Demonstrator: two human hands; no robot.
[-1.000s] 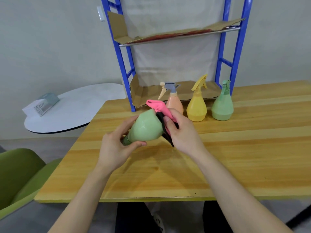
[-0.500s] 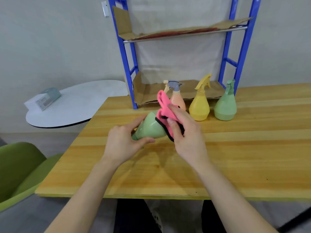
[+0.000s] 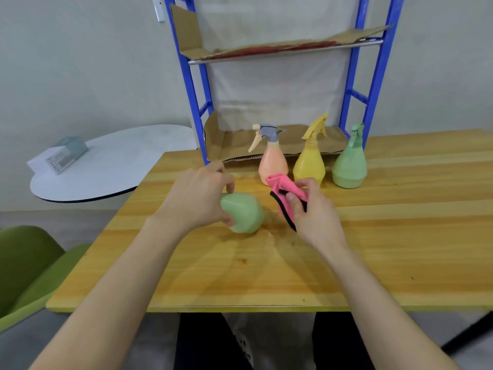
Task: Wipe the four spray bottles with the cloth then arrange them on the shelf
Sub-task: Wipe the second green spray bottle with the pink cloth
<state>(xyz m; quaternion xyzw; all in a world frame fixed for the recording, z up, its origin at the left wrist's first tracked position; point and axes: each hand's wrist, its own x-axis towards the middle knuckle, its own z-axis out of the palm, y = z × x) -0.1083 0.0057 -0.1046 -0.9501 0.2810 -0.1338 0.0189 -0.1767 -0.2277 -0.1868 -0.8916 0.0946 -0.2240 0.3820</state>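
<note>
- Two hands are doing the job. The left hand is curling its fingers and thumb around the fat end of the pale green bottle, so this grip is full.
- The right hand is pinching the pink cloth between thumb and fingers. The cloth is sitting just beside the pale green bottle and is not touching it.
- The pale green bottle is tipping over, low above the worktop. It is looking blurry, so I cannot tell if it is touching the wood.
- Three more bottles are standing in a row behind the hands: the peach bottle, the yellow bottle and the darker green bottle. They are waiting in front of the blue shelf, and no bottle is sitting on it yet.
- I am thinking the smooth round bottle could slip out, since only one hand is holding it.
- The cloth hand is working near the peach bottle, so a big swing could be knocking that one over, and the others too.
- The cardboard lying on the shelf is looking bent, so a bottle put there could wobble.
</note>
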